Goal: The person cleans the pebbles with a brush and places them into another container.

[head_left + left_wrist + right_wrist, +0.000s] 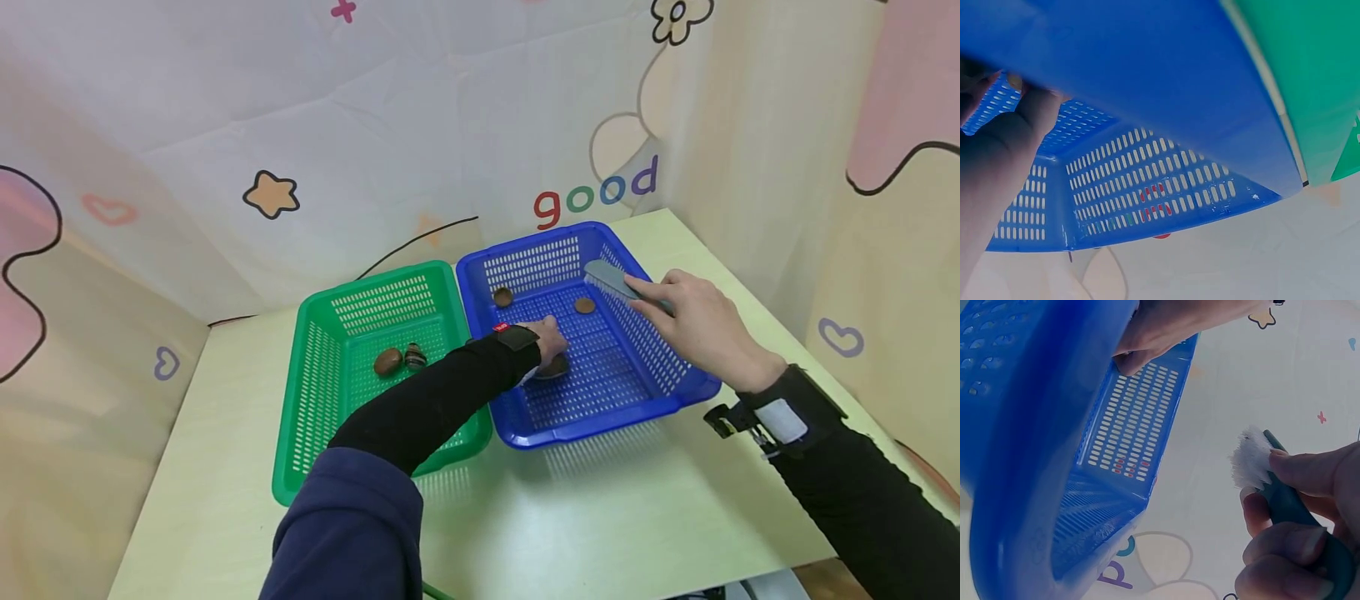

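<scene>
My left hand (550, 336) reaches down into the blue basket (600, 429), fingers bent at a dark brown stone (555, 367) near its front left. The hand partly hides this stone; in the left wrist view the fingers (1038, 112) curl near the basket wall. In my right hand (701, 325) is a brush (609, 277), gripped by its grey-green handle above the basket's right side. White bristles (1251, 459) show in the right wrist view, beside the thumb. Two other brown stones, one at the back left (502, 297) and one round (585, 306), lie in the blue basket.
A green basket (292, 417) stands left of the blue one, rims close together. It holds a smooth brown stone (387, 362) and a striped stone (416, 357). Both baskets are on a pale table (202, 500), with a printed curtain (375, 150) behind.
</scene>
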`<state>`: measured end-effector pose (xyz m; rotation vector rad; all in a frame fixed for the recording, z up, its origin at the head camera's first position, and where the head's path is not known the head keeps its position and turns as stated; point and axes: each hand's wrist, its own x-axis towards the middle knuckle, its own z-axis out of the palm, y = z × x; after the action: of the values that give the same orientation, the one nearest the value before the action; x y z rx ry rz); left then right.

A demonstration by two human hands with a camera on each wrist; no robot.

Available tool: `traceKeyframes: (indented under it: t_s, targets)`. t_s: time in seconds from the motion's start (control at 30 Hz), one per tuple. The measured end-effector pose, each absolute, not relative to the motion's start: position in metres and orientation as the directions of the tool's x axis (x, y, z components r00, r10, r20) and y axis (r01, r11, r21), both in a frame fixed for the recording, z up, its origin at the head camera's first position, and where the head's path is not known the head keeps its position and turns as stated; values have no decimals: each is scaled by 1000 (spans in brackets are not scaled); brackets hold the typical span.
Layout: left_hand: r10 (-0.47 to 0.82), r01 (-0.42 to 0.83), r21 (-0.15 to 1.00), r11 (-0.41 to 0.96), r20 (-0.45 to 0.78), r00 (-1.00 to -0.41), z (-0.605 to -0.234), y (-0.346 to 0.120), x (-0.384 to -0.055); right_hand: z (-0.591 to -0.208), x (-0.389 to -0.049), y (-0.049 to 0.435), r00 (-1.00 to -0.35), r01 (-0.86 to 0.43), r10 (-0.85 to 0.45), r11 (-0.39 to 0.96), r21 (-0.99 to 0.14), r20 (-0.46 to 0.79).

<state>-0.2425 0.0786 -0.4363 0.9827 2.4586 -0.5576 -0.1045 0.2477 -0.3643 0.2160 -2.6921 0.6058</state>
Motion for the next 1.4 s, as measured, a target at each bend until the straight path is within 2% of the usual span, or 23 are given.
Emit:
traceKeyframes:
  t_s: [0.07, 0.33, 0.43, 0.8, 1.1, 1.4]
  targets:
    - [608, 805, -312, 505, -533, -588, -424, 76, -234, -364, -105, 247, -920, -225, -67, 896, -383, 385]
    - [622, 814, -339, 472, -526, -580, -400, 68, -219, -362, -106, 244, -923, -225, -71, 897, -380, 378]
    - [633, 819, -309, 484, -522, -571, -397, 66, -222, -362, -106, 244, -923, -227, -75, 898, -377, 378]
    - [706, 798, -9, 603, -461, -538, -376, 58, -237, -362, -104, 242, -919, -232, -81, 903, -361, 387]
    - [757, 773, 153, 615, -388, -526, -359, 53, -243, -361, -107, 239, -909, -244, -86, 903, -353, 409]
    - [801, 716, 361, 598, -309, -514, -352, 36, -256, -360, -109, 233, -892, -257, -81, 900, -352, 444]
